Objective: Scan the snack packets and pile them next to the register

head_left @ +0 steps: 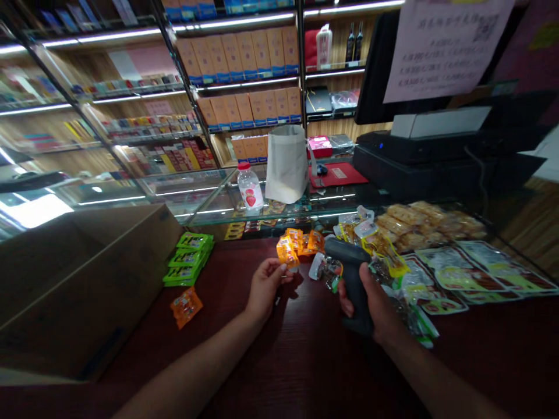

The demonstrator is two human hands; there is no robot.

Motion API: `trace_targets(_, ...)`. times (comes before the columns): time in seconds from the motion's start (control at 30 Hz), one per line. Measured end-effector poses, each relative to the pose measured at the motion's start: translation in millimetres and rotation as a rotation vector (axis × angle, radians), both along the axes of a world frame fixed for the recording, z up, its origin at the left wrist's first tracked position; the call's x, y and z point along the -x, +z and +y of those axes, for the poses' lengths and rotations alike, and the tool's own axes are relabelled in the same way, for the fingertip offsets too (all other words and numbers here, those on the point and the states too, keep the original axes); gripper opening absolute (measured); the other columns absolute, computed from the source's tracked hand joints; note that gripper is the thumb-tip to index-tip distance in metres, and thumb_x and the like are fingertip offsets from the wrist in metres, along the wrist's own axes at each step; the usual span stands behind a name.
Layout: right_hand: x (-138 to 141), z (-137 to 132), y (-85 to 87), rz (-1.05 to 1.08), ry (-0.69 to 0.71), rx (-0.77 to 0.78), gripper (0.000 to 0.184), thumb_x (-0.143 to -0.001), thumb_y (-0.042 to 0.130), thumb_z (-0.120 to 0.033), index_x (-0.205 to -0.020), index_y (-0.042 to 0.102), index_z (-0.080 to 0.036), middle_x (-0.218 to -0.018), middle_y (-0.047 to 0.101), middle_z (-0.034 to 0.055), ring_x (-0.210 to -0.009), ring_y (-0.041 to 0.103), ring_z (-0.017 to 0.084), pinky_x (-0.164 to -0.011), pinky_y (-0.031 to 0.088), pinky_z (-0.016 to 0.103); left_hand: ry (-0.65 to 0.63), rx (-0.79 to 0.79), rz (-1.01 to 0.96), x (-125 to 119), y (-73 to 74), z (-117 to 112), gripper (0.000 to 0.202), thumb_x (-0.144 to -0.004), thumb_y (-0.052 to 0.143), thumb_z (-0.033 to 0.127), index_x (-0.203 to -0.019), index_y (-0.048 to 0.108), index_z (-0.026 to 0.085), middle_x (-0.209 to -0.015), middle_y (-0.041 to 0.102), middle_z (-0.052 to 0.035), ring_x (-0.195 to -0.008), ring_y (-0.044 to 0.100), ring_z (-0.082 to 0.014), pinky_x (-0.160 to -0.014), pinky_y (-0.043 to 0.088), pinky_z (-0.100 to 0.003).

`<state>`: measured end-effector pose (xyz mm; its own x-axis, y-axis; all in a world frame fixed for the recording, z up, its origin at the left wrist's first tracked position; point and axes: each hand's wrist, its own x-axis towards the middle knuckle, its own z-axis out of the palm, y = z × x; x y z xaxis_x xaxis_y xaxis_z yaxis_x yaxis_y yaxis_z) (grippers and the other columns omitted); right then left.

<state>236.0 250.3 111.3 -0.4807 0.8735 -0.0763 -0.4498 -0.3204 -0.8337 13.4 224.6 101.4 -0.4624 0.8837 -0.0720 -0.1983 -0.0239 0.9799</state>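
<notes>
Between the fingertips of my left hand (pixel 267 286) is an orange snack packet (pixel 286 251), lifted a little above the dark red counter (pixel 279 372). More orange packets (pixel 311 242) lie in a small pile just behind it. My right hand (pixel 373 299) is wrapped round the handle of a black barcode scanner (pixel 349 273), whose head points left toward the held packet. Clear and yellow snack packs (pixel 379 244) lie behind and right of the scanner, which partly hides them. One single orange packet (pixel 186 306) rests on the counter to the left.
An open cardboard box (pixel 87 291) fills the left side, with green packets (pixel 187 259) beside it. Flat snack packs (pixel 463 267) and wrapped bars (pixel 419 224) lie at right. A bottle (pixel 250 189) and white bag (pixel 286 166) stand on the glass, near a monitor (pixel 378 64).
</notes>
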Motion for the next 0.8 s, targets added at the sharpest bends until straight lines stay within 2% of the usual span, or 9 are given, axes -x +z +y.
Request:
trace_targets(0.1,1,0,0.5,-0.038,-0.011,-0.034,0.059,-0.086,0.049,-0.074,-0.083,0.062,-0.016,-0.051,0.055,-0.0028,-0.038,0.044,0.009,-0.039,0.034,0.02,-0.03,0.048,0.086,4,8.8,29,0.032,-0.071,0.077,0.034,-0.088,0.06,0.014,-0.07,0.068,-0.0018,-0.062,0.066,-0.0125,-0.062,0.054,-0.024)
trace_targets(0.23,2,1,-1.4,-0.026,-0.03,-0.044,0.06,-0.085,0.052,-0.073,-0.101,0.062,-0.017,-0.064,0.061,-0.002,-0.039,0.044,0.009,-0.038,0.034,0.022,-0.043,0.135,0.174,7,21.6,63,0.022,-0.074,0.074,0.023,-0.09,0.061,0.013,-0.069,0.069,-0.0044,-0.06,0.065,-0.0143,-0.059,0.053,-0.026)
trace_targets(0.33,2,3,-1.5,-0.02,-0.023,-0.049,0.06,-0.083,0.052,-0.075,-0.098,0.062,-0.017,-0.063,0.061,-0.0017,-0.038,0.043,0.009,-0.038,0.034,0.022,-0.068,0.172,0.235,9,27.0,76,0.019,-0.072,0.075,0.019,-0.084,0.061,0.012,-0.062,0.067,-0.0044,-0.055,0.064,-0.0157,-0.055,0.05,-0.026)
trace_targets(0.47,2,4,-0.5,-0.023,-0.002,-0.056,0.061,-0.084,0.05,-0.076,-0.083,0.061,-0.016,-0.05,0.055,-0.0025,-0.038,0.044,0.01,-0.037,0.034,0.021,-0.068,0.22,0.368,13,28.5,81,0.019,-0.075,0.073,0.022,-0.086,0.059,0.014,-0.053,0.062,-0.0003,-0.042,0.055,-0.0133,-0.048,0.042,-0.024)
trace_targets(0.57,1,3,-0.4,-0.02,-0.001,-0.051,0.061,-0.084,0.051,-0.075,-0.091,0.063,-0.015,-0.054,0.057,-0.0022,-0.037,0.045,0.009,-0.036,0.033,0.021,-0.01,0.234,0.483,18,28.3,69,0.02,-0.078,0.072,0.024,-0.091,0.061,0.016,-0.05,0.058,0.0032,-0.039,0.05,-0.0129,-0.047,0.036,-0.024)
trace_targets(0.63,1,2,-0.5,-0.012,-0.005,-0.047,0.061,-0.083,0.053,-0.074,-0.097,0.063,-0.015,-0.06,0.06,-0.0018,-0.039,0.046,0.009,-0.037,0.035,0.021,0.03,0.217,0.595,23,28.4,49,0.023,-0.076,0.075,0.028,-0.093,0.064,0.018,-0.055,0.06,0.0021,-0.048,0.055,-0.0151,-0.052,0.038,-0.025)
trace_targets(0.7,-1,2,-0.6,-0.001,-0.01,-0.046,0.06,-0.083,0.055,-0.073,-0.099,0.062,-0.016,-0.063,0.062,-0.0018,-0.041,0.047,0.008,-0.038,0.037,0.02,0.062,0.219,0.809,31,28.9,18,0.026,-0.076,0.074,0.034,-0.097,0.068,0.02,-0.066,0.066,-0.0016,-0.063,0.062,-0.0191,-0.062,0.043,-0.027)
trace_targets(0.8,-2,2,-0.9,0.007,0.005,-0.043,0.058,-0.084,0.056,-0.072,-0.098,0.061,-0.016,-0.064,0.063,-0.0013,-0.041,0.047,0.008,-0.039,0.038,0.019,0.136,0.29,1.255,51,29.4,-39,0.031,-0.083,0.065,0.039,-0.108,0.069,0.021,-0.094,0.071,-0.0101,-0.093,0.064,-0.0276,-0.085,0.046,-0.036)
